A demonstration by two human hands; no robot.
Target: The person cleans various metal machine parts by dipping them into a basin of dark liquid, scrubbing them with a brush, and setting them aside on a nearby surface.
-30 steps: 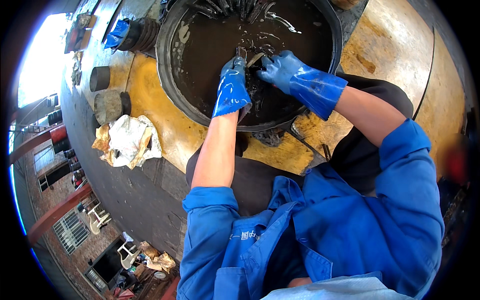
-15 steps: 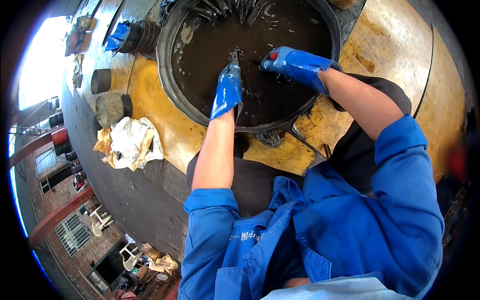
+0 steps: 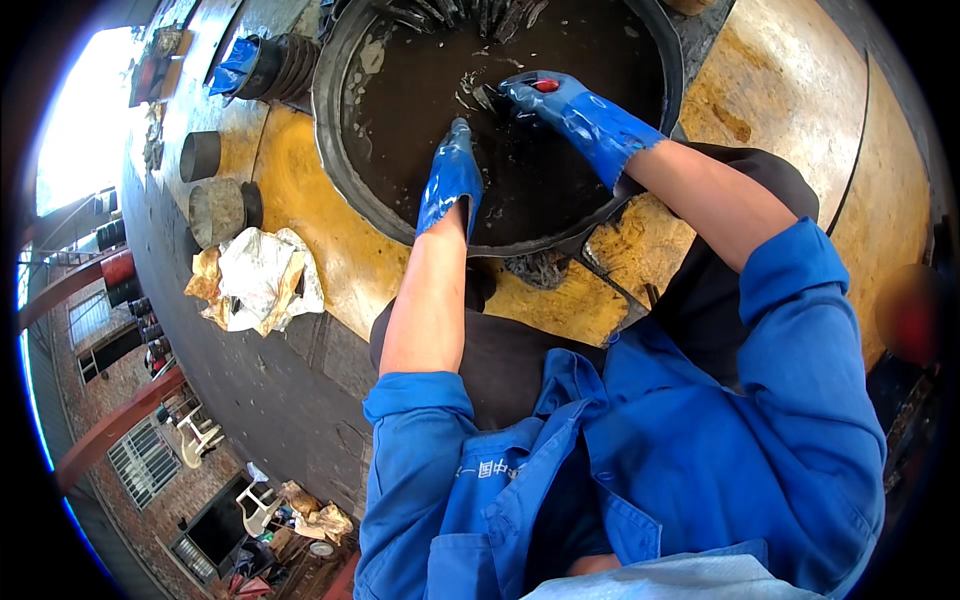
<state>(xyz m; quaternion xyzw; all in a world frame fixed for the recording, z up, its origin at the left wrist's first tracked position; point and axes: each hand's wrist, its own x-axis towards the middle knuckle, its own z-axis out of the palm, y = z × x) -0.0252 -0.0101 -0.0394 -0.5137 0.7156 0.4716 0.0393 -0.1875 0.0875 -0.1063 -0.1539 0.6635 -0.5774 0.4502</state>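
Observation:
A wide dark round tub [image 3: 330, 135] of murky brown liquid stands before me. Both my hands wear blue rubber gloves. My left hand [image 3: 453, 170] is in the tub, its fingers pointing away from me and partly lost in the liquid; whether it grips anything is hidden. My right hand [image 3: 545, 100] is closed just above the surface, farther in and to the right. A small red part [image 3: 545, 86] shows at its fingers, and a dark, wet piece juts from the fingertips; I cannot make out its kind. Dark strips [image 3: 490, 15] lie fanned at the tub's far side.
Stained yellowish boards [image 3: 780, 110] surround the tub. To the left are a crumpled white sack [image 3: 260, 280], a grey cylinder [image 3: 215, 212], a smaller dark one [image 3: 201, 158] and stacked dark buckets [image 3: 280, 72] with blue material inside. A dark wad [image 3: 537, 270] lies by the near rim.
My right hand has moved left and slightly away from me, and the dark piece now shows at its fingertips. The small shiny piece at my left fingertips no longer shows.

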